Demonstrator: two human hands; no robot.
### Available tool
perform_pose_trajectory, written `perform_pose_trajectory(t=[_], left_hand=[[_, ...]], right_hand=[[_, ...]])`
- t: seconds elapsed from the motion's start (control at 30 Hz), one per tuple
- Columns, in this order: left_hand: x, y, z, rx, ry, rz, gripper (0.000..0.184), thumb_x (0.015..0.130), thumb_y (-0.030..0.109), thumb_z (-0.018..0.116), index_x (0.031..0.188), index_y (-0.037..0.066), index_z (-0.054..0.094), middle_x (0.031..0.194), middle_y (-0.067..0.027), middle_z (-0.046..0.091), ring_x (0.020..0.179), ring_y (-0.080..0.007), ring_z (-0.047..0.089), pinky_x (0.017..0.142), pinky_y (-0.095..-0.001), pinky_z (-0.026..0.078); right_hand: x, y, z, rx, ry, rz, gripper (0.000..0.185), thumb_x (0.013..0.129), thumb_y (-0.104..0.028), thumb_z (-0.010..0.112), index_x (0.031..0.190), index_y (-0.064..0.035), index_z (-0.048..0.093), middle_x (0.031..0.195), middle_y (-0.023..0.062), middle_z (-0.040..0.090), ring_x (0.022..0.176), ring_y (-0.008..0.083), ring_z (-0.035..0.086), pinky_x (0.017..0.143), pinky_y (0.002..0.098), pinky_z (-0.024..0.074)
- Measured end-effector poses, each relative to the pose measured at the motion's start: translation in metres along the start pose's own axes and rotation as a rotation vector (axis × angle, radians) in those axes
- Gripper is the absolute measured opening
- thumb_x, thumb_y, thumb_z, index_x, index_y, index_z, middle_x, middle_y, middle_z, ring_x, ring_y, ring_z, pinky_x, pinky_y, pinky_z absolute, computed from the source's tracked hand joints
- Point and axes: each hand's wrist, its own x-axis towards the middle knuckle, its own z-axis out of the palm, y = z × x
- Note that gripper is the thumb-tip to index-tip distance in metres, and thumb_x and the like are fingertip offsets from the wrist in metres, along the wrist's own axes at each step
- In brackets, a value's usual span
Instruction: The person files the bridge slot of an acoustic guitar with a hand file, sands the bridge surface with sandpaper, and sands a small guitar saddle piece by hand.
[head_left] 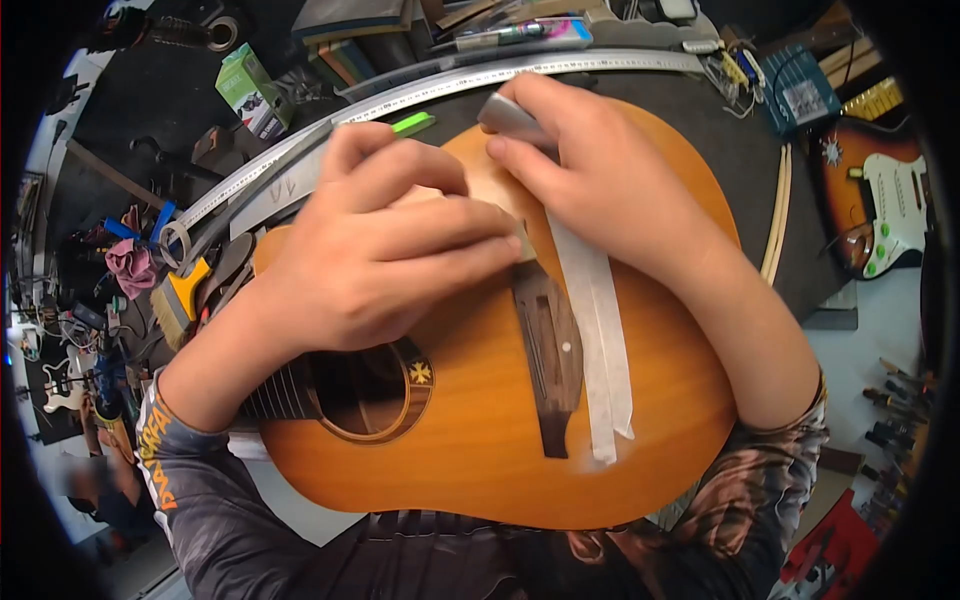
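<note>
An acoustic guitar body (pixel 480 400) lies face up before me, its round soundhole at the left. My left hand (pixel 385 230) reaches over the top, fingers bent, fingertips at the upper end of the dark wooden bridge (pixel 550 350); a small pale piece shows beneath them. My right hand (pixel 585 150) grips a grey metal tool (pixel 515 122) between thumb and fingers above the guitar's upper part. Whitish tape strips (pixel 600 350) run along the bridge's right side, under my right hand at their upper end.
Behind the guitar curves a long metal ruler (pixel 400 98). A yellow-handled brush (pixel 180 300) is at the left. Two thin wooden sticks (pixel 777 215) and a sunburst electric guitar (pixel 870 200) are at the right. A green box (pixel 252 92) stands at the upper left.
</note>
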Motion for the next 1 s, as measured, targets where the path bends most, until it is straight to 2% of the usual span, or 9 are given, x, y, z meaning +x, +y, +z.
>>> perform_pose_trajectory(t=[0.07, 0.17, 0.23, 0.3, 0.37, 0.5, 0.73, 0.83, 1.0], left_hand=[[0.001, 0.007, -0.011, -0.07, 0.007, -0.031, 0.046, 0.087, 0.015, 0.078, 0.131, 0.005, 0.087, 0.131, -0.0103, 0.083, 0.104, -0.0309, 0.072, 0.091, -0.0484, 0.048], [-0.017, 0.038, -0.005, -0.206, 0.019, -0.097, 0.044, 0.094, 0.013, 0.077, 0.136, 0.005, 0.085, 0.132, -0.013, 0.083, 0.101, -0.0301, 0.074, 0.087, -0.0474, 0.05], [-0.019, 0.072, -0.012, -0.26, -0.016, -0.069, 0.039, 0.099, 0.008, 0.076, 0.137, 0.006, 0.085, 0.135, -0.013, 0.083, 0.101, -0.0264, 0.075, 0.088, -0.0455, 0.052], [-0.017, 0.098, -0.013, -0.294, -0.024, 0.024, 0.036, 0.099, 0.008, 0.077, 0.134, 0.008, 0.086, 0.139, -0.0123, 0.083, 0.102, -0.0253, 0.075, 0.088, -0.0417, 0.052], [-0.017, 0.117, -0.005, -0.24, -0.004, 0.082, 0.033, 0.099, 0.01, 0.078, 0.131, 0.007, 0.086, 0.14, -0.0109, 0.083, 0.105, -0.025, 0.075, 0.087, -0.0382, 0.052], [-0.013, 0.125, -0.002, -0.247, -0.08, 0.03, 0.032, 0.1, 0.014, 0.077, 0.13, 0.005, 0.086, 0.137, -0.0112, 0.083, 0.112, -0.0244, 0.075, 0.088, -0.0405, 0.055], [-0.011, 0.138, -0.002, -0.162, -0.115, -0.022, 0.032, 0.1, 0.015, 0.076, 0.127, 0.0, 0.083, 0.137, -0.0169, 0.082, 0.114, -0.0301, 0.078, 0.091, -0.0432, 0.059], [-0.005, 0.141, -0.009, -0.107, -0.17, 0.015, 0.031, 0.099, 0.013, 0.076, 0.126, -0.002, 0.082, 0.135, -0.0191, 0.082, 0.114, -0.0321, 0.08, 0.089, -0.0423, 0.061], [-0.011, 0.141, 0.001, -0.161, -0.092, 0.067, 0.028, 0.1, 0.012, 0.076, 0.123, -0.003, 0.081, 0.135, -0.0194, 0.083, 0.112, -0.0328, 0.081, 0.084, -0.0392, 0.061]], right_hand=[[0.001, 0.0, -0.003, -0.024, -0.008, -0.016, 0.025, 0.109, -0.02, 0.073, 0.116, 0.003, 0.068, 0.105, 0.0285, 0.078, 0.103, 0.0508, 0.075, 0.089, 0.0556, 0.059], [0.001, 0.005, 0.0, -0.022, -0.005, -0.044, 0.026, 0.109, -0.022, 0.073, 0.116, 0.0028, 0.069, 0.103, 0.0272, 0.079, 0.102, 0.0499, 0.076, 0.09, 0.0551, 0.0595], [-0.002, 0.002, -0.002, -0.023, 0.002, -0.022, 0.027, 0.11, -0.023, 0.073, 0.119, 0.0023, 0.07, 0.105, 0.0248, 0.079, 0.101, 0.0461, 0.077, 0.091, 0.0521, 0.0597], [-0.002, 0.006, -0.002, -0.021, -0.017, -0.02, 0.029, 0.111, -0.024, 0.075, 0.125, 0.0016, 0.07, 0.109, 0.0229, 0.08, 0.101, 0.042, 0.077, 0.09, 0.048, 0.0595], [-0.002, 0.006, -0.002, -0.047, -0.029, -0.024, 0.03, 0.112, -0.025, 0.075, 0.126, 0.0014, 0.071, 0.109, 0.023, 0.079, 0.1, 0.042, 0.076, 0.09, 0.048, 0.0595], [-0.002, 0.009, -0.003, -0.052, -0.055, -0.048, 0.031, 0.112, -0.026, 0.075, 0.126, 0.0013, 0.071, 0.108, 0.0225, 0.079, 0.099, 0.041, 0.076, 0.09, 0.0479, 0.0595], [-0.001, 0.01, -0.003, -0.061, -0.082, -0.036, 0.03, 0.113, -0.026, 0.074, 0.125, 0.0009, 0.071, 0.108, 0.0216, 0.08, 0.098, 0.0373, 0.077, 0.09, 0.0469, 0.0599], [-0.002, 0.009, -0.003, -0.049, -0.076, -0.034, 0.03, 0.113, -0.026, 0.074, 0.124, 0.0009, 0.071, 0.108, 0.0217, 0.079, 0.098, 0.0373, 0.076, 0.091, 0.0466, 0.0598], [-0.002, 0.012, -0.002, -0.066, -0.076, -0.041, 0.03, 0.113, -0.027, 0.074, 0.124, 0.0011, 0.071, 0.107, 0.0217, 0.079, 0.098, 0.0373, 0.076, 0.091, 0.0465, 0.0598]])
